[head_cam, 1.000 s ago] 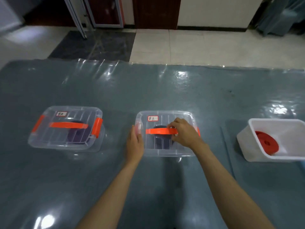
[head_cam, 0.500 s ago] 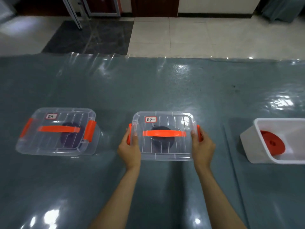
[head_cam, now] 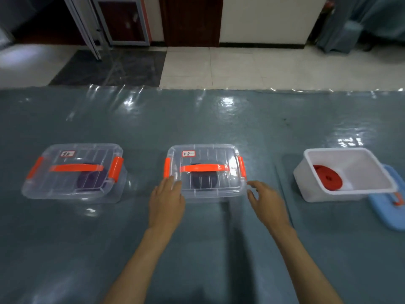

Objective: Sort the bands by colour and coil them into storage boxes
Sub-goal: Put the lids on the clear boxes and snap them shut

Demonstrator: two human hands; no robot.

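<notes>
Two clear storage boxes with orange latches and handles stand lidded on the grey table. The middle box (head_cam: pixel 228 189) holds a dark coiled band (head_cam: pixel 202 183); the left box (head_cam: pixel 54 185) holds a purple coiled band (head_cam: pixel 92 181). At the right an open white box (head_cam: pixel 311 189) contains a red coiled band (head_cam: pixel 327 177). My left hand (head_cam: pixel 166 200) lies with relaxed fingers at the middle box's near left corner, fingertips touching it. My right hand (head_cam: pixel 266 201) hovers open just off its near right corner, holding nothing.
A blue lid (head_cam: pixel 388 211) with an orange latch lies on the table behind the white box at the far right. The table's far edge runs across the view, with tiled floor and doors beyond it.
Both hands have let go of the middle box's side latches and drawn back toward me to its near corners. The view has tilted up slightly.
</notes>
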